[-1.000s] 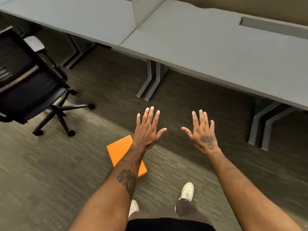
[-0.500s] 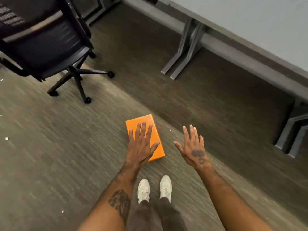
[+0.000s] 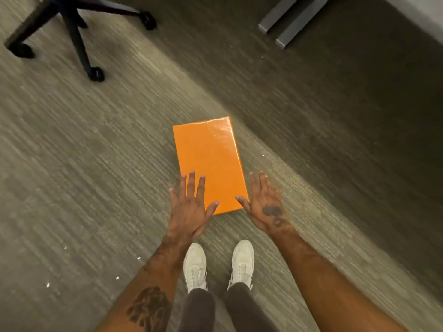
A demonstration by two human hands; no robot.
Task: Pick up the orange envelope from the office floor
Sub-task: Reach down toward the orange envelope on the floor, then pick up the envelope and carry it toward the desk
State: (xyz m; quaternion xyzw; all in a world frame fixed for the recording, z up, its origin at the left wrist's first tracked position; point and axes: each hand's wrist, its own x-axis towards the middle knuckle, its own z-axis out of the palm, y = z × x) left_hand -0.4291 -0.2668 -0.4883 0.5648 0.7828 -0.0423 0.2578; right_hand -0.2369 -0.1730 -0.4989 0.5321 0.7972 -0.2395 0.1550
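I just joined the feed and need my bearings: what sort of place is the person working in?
Most likely an office. The floor is low-pile grey carpet, the wheeled base of a black swivel chair stands at upper left, and grey metal desk feet show at upper right. An orange envelope lies on the carpet.

The left hand (image 3: 189,209) covers the near left corner of the orange envelope (image 3: 208,161); whether it touches cannot be told. Beyond the envelope, the office chair (image 3: 72,27) shows only its wheeled base, and 2 desk feet (image 3: 291,20) are cut off. The carpet (image 3: 72,164) is motion-blurred.
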